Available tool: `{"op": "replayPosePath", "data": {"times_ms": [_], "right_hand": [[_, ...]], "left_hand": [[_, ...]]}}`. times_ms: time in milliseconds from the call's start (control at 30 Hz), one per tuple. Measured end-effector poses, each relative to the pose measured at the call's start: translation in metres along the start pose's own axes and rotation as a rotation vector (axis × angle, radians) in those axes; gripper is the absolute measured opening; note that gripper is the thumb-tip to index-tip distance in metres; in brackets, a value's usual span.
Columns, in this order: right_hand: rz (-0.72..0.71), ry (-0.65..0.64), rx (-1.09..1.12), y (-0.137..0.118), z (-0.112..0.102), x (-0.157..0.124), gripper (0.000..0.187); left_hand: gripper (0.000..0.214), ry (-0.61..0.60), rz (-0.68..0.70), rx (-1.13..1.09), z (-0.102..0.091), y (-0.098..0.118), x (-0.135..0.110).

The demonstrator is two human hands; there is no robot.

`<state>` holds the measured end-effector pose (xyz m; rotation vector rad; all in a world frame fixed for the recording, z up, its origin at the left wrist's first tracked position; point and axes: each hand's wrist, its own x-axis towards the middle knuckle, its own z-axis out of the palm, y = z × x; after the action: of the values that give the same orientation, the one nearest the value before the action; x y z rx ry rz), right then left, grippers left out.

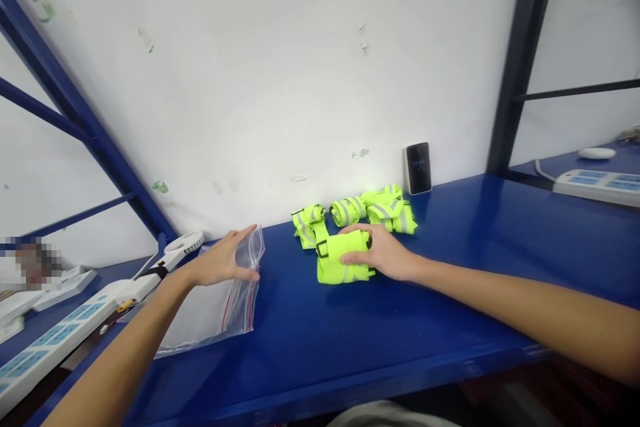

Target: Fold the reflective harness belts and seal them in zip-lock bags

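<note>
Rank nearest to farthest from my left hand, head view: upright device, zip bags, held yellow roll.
1. Zip bags: at your left hand.
2. Held yellow roll: rightward, in your right hand.
3. Upright device: farther right, by the wall.

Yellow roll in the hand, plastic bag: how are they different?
The yellow roll is bright; the plastic bag is see-through. The roll is thick and bundled; the bag is thin and flatter. The roll has gray striping; the bag has some red. Both look bendy.
</note>
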<state>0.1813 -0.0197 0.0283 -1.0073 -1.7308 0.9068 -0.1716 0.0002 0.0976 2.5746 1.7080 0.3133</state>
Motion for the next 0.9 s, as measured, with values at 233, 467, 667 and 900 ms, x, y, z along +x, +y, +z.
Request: {"op": "replayPosePath", "data": {"times_ms": [233, 467, 667, 900], "right_hand": [[0.017, 0.256, 0.471, 0.008, -0.009, 0.017, 0.061], [0.051, 0.240, 0.372, 0.015, -0.015, 0.017, 0.055], [0.096, 0.134, 0.413, 0.009, -0.011, 0.013, 0.049], [0.099, 0.116, 0.482, 0.007, -0.011, 0.011, 0.051]], "left_hand": [[0.082, 0.271, 0.339, 0.111, 0.033, 0.103, 0.039], [0.085, 0.411, 0.317, 0.077, 0.080, 0.117, 0.048], [0.090, 0.449, 0.274, 0.156, 0.088, 0.115, 0.044], [0.093, 0.451, 0.312, 0.072, 0.087, 0.122, 0.041]]}}
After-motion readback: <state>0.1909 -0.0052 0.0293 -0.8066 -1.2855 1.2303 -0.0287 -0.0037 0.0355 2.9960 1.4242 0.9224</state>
